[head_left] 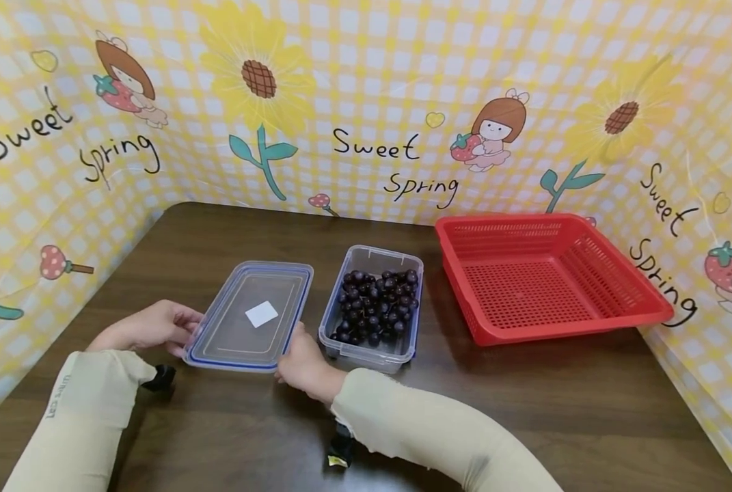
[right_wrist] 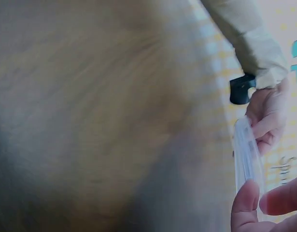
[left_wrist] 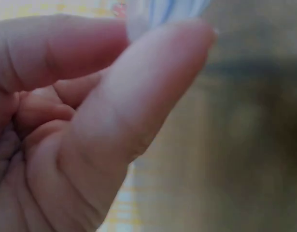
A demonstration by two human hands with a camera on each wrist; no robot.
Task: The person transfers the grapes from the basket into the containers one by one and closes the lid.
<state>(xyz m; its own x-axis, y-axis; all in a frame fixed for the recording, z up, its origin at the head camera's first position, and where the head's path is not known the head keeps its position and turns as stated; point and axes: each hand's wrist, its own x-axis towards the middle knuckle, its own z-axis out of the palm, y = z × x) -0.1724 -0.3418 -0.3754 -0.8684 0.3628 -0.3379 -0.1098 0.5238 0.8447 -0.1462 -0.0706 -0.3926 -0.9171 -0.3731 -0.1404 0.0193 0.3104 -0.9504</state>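
Note:
Both hands hold a clear rectangular plastic lid (head_left: 236, 335) with a blue sealing strip and a small white label (head_left: 261, 314). My left hand (head_left: 159, 326) pinches its left edge; in the left wrist view the thumb (left_wrist: 138, 87) lies over the lid's corner (left_wrist: 162, 12). My right hand (head_left: 307, 362) grips the lid's near right edge, and the right wrist view shows thumb and fingers on either side of the lid's rim (right_wrist: 246, 154). Just right of the lid stands a clear plastic container (head_left: 368, 354) holding dark purple grapes (head_left: 378, 307).
A red perforated plastic basket (head_left: 575, 321) stands at the right of the brown wooden table (head_left: 230, 424). Yellow checked cloth (head_left: 366, 89) with printed flowers and lettering rises behind and at both sides.

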